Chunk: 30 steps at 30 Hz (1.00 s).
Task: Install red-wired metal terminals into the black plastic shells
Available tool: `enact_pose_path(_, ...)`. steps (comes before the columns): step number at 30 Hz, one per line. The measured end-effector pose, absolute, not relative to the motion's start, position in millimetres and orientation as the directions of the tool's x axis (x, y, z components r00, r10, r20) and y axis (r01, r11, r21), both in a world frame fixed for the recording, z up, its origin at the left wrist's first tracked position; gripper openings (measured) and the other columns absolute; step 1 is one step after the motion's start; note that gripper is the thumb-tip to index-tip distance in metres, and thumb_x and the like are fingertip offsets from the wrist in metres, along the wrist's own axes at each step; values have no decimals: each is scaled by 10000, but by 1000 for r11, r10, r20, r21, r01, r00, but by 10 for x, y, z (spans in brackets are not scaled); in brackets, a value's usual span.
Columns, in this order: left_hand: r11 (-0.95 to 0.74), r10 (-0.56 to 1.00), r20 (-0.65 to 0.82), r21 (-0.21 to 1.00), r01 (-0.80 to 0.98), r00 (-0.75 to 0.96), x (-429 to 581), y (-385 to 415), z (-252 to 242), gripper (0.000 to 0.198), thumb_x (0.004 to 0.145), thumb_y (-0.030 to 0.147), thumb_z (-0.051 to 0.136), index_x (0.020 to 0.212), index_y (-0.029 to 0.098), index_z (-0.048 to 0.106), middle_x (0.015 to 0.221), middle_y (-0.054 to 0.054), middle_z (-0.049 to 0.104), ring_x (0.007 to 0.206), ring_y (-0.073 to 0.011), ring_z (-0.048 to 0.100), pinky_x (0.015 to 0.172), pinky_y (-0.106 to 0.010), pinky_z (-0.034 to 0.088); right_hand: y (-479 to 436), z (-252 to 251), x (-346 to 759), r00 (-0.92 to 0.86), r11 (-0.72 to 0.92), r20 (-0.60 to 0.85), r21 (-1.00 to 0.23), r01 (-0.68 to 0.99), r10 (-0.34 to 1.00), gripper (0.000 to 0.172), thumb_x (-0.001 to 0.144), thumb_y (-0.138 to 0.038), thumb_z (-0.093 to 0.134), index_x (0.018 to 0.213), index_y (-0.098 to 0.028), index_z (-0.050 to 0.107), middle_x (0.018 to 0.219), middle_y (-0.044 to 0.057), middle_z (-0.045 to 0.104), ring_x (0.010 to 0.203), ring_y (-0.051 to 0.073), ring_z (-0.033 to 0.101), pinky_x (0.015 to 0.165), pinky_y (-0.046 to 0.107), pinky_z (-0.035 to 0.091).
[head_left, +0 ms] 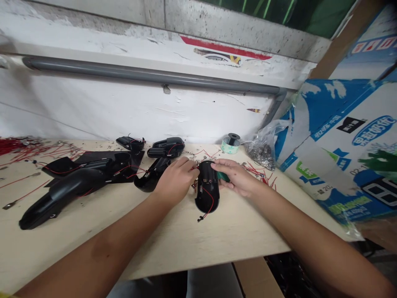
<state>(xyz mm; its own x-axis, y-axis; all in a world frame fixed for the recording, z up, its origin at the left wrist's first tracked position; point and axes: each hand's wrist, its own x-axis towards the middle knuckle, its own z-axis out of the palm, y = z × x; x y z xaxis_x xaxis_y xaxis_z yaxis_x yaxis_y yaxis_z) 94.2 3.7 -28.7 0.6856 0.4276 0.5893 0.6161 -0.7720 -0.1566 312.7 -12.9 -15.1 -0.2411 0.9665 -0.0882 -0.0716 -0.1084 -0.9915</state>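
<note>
A black oval plastic shell (207, 198), its hollow side up, lies at the middle of the table between my hands. A red wire with a small dark connector runs out over its near end. My left hand (180, 179) has its fingers curled together at the shell's upper left edge; something small and red shows at the fingertips, too small to name. On the other side, my right hand (234, 177) holds the shell's upper right edge with the thumb on its rim. A green object (223, 176) shows between that hand and the shell, partly hidden by the fingers.
More black shells (77, 182) with red wires lie at the left, several near my left hand. Behind are a tape roll with a black spool (230, 145) and a clear bag of metal parts (263, 154). A blue and white carton (338, 140) stands at the right.
</note>
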Motion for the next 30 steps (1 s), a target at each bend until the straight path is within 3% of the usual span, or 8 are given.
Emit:
enact_pose_path(7, -670, 498, 566, -230, 706, 657, 941, 7, -266, 134, 838, 99, 627, 906, 154, 729, 925, -118, 684, 932, -301, 554, 736, -413, 463, -114, -162, 3134, -217, -100, -75, -989, -106, 973, 311, 781, -398, 776, 864, -191, 560, 692, -60, 578, 332, 11, 332, 381, 202, 352)
enact_pose_path(10, -675, 491, 600, -197, 711, 632, 943, 7, -287, 122, 845, 106, 614, 893, 142, 721, 871, -107, 696, 892, -298, 567, 730, -418, 471, -121, -153, 3116, -175, -90, -66, -987, -132, 982, 325, 770, -389, 788, 863, -196, 544, 687, -68, 572, 327, 12, 346, 427, 213, 416)
enact_pose_path(15, -811, 437, 710, 46, 583, 552, 998, 40, -368, 174, 898, 82, 557, 891, 131, 724, 846, -81, 725, 831, -228, 608, 779, -377, 515, -107, -176, 3093, -98, 1, 15, -991, -136, 995, 383, 741, -424, 803, 846, -201, 510, 669, -66, 576, 326, 22, 368, 383, 192, 368)
enact_pose_path(19, -857, 475, 752, 277, 435, 458, 1049, 35, -391, 163, 911, 103, 570, 899, 152, 725, 861, -61, 736, 834, -200, 648, 777, -344, 529, -80, -204, 3090, -104, 51, 62, -993, -105, 993, 370, 769, -456, 774, 846, -204, 514, 602, -84, 546, 315, 31, 371, 439, 220, 453)
enact_pose_path(25, -797, 603, 648, 492, 349, 465, 1087, 3, -342, 138, 906, 95, 575, 890, 161, 696, 877, -49, 723, 863, -183, 639, 816, -334, 496, -65, -229, 3094, -102, 114, 119, -992, -52, 988, 341, 793, -467, 746, 888, -200, 558, 600, -62, 561, 331, 52, 414, 324, 182, 261)
enact_pose_path(30, -739, 667, 551, 579, 346, 502, 1092, -24, -312, 139, 932, 130, 542, 900, 170, 671, 911, -48, 704, 902, -191, 603, 859, -361, 459, -90, -213, 3079, -113, 114, 118, -993, -43, 986, 337, 801, -467, 741, 923, -194, 586, 615, -69, 537, 333, 43, 401, 312, 179, 250)
